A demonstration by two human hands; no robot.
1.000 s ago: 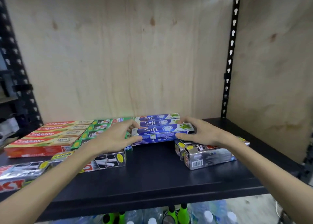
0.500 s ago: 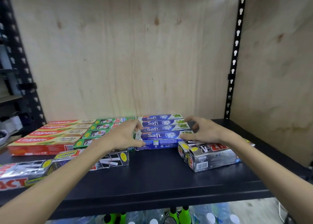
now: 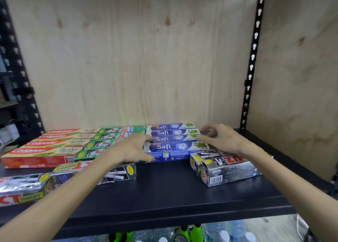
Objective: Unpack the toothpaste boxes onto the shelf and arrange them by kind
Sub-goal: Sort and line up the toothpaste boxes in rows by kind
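Several blue Safi toothpaste boxes (image 3: 173,147) lie in a row, one behind the other, at the middle back of the black shelf (image 3: 164,194). My left hand (image 3: 134,147) cups the left end of the front Safi box, thumb low on its front face, fingers apart. My right hand (image 3: 225,141) hovers at the right ends of the row with fingers spread, its tips touching the boxes. Left of the Safi row lie green boxes (image 3: 104,142) and red Colgate boxes (image 3: 45,151), each kind in its own row.
Silver and black boxes lie loose near the front: a pair at the right (image 3: 228,170) under my right wrist, others at the left (image 3: 109,173) and far left (image 3: 22,188). A plywood wall (image 3: 139,58) backs the shelf. Bottles (image 3: 164,237) stand below.
The Safi box held up between both hands has come down as the front box of the blue row. My right hand's fingers have opened and lifted off its end.
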